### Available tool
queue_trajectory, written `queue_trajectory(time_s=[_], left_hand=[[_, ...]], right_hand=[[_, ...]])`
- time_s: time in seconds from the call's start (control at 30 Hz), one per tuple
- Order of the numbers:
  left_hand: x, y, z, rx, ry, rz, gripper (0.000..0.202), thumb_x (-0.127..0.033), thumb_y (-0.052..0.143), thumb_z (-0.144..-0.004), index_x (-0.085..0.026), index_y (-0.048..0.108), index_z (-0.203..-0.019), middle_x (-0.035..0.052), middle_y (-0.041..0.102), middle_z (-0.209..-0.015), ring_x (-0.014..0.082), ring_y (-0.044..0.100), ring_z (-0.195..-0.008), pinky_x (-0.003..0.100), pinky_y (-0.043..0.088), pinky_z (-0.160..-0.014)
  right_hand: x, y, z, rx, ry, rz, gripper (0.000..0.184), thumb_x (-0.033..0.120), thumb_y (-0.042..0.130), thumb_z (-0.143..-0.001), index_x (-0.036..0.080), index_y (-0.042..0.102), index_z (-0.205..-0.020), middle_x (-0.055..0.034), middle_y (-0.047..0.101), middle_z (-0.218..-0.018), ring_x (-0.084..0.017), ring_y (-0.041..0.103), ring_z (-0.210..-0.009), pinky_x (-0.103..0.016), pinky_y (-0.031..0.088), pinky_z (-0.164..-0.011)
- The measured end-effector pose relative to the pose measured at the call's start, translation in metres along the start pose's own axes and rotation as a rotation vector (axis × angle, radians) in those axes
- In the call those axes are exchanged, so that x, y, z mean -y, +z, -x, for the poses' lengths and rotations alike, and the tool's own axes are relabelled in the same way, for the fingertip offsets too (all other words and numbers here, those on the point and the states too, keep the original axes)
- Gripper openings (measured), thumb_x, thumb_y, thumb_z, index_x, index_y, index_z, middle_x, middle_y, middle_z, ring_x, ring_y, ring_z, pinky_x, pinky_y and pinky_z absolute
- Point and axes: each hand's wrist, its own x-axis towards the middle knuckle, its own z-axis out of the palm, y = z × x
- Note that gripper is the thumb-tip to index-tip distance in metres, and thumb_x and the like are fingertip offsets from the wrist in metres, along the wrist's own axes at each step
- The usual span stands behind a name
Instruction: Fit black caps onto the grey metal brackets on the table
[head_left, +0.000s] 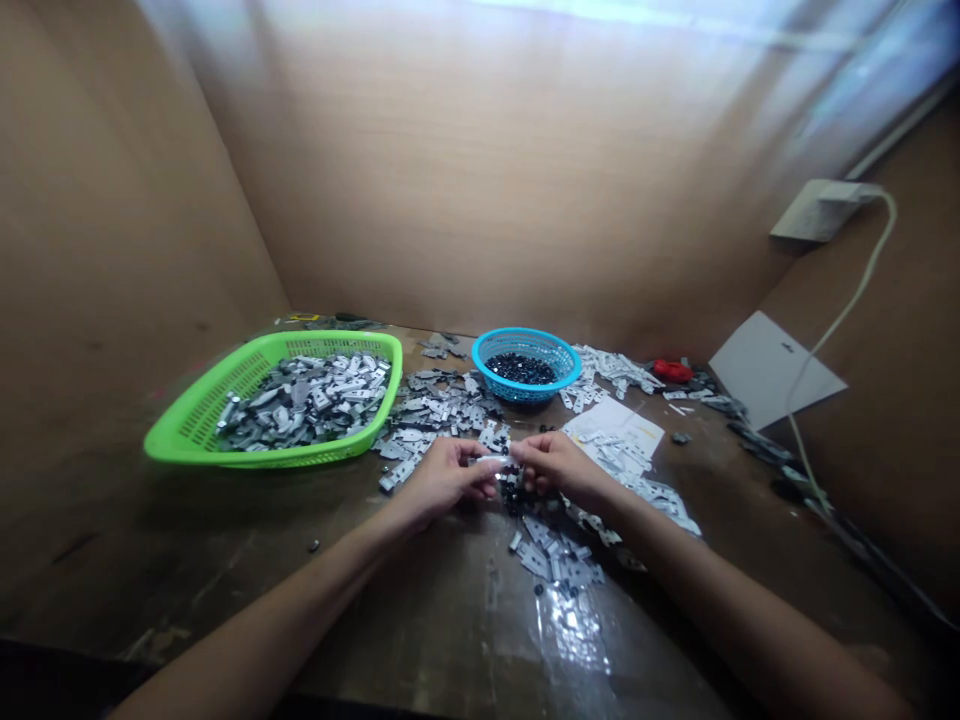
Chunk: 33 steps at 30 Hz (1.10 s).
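Working with both hands, held one pale part just in front of the bowl. Pinched its left end in the left hand, thumb and fingers drawn narrow; met it from the right with the right hand, fingertips likewise narrow. Could not make out any second piece hidden between the fingertips. Seemed, by judgement, a two-handed fingertip step, and seemed to call for a light, steady pinch rather than force. Saw small, glossy black pieces heaped inside the bowl, blue, round and lattice-walled, probably plastic. Saw the green basket left of the bowl, wide, slotted, smooth-rimmed, part-filled with grey parts, flat, narrow and hard-edged; could not tell metal from plastic. Noticed white parts spread to the right of the bowl, thin and flat, and a paper sheet on that side, partly covered. Caught bright glare on the table, dark and smooth in front of the bowl.
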Motion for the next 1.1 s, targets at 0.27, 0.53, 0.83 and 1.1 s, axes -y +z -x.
queue_trajectory(time_s=[0.27,0.53,0.83,1.1], left_hand=[[0.004,0.002,-0.002,0.007,-0.005,-0.024,0.038,-0.046,0.062,-0.07,-0.012,0.063,-0.086,0.0071,0.065,-0.066,0.0139,0.062,-0.058,0.023,0.048,-0.055],[0.002,0.003,-0.003,-0.048,-0.032,0.011,0.038,-0.046,0.065,-0.067,-0.012,0.062,-0.083,0.0073,0.064,-0.069,0.0143,0.063,-0.062,0.022,0.048,-0.055],[0.003,0.001,-0.003,0.038,0.006,0.026,0.036,-0.045,0.061,-0.071,-0.012,0.061,-0.084,0.0076,0.065,-0.072,0.0136,0.062,-0.064,0.023,0.048,-0.058],[0.006,0.0,-0.009,0.022,0.079,-0.002,0.037,-0.046,0.058,-0.073,-0.011,0.06,-0.087,0.0084,0.065,-0.073,0.0166,0.064,-0.064,0.025,0.049,-0.057]], right_hand=[[0.0,0.004,0.0,-0.024,-0.056,0.034,0.039,0.05,0.06,-0.07,0.012,0.065,-0.079,0.0031,0.05,-0.046,-0.006,0.041,-0.04,-0.017,0.028,-0.038],[-0.005,0.003,-0.003,-0.021,-0.009,-0.055,0.038,0.051,0.06,-0.069,0.013,0.059,-0.073,0.0033,0.051,-0.049,-0.006,0.042,-0.041,-0.017,0.03,-0.039],[-0.002,0.007,0.004,-0.018,-0.204,0.038,0.032,0.045,0.059,-0.073,0.014,0.054,-0.068,0.005,0.043,-0.05,-0.006,0.033,-0.044,-0.018,0.022,-0.042],[-0.011,0.011,0.002,-0.119,-0.173,0.056,0.032,0.045,0.058,-0.074,0.014,0.058,-0.07,0.0019,0.05,-0.053,-0.008,0.04,-0.046,-0.02,0.029,-0.044]])
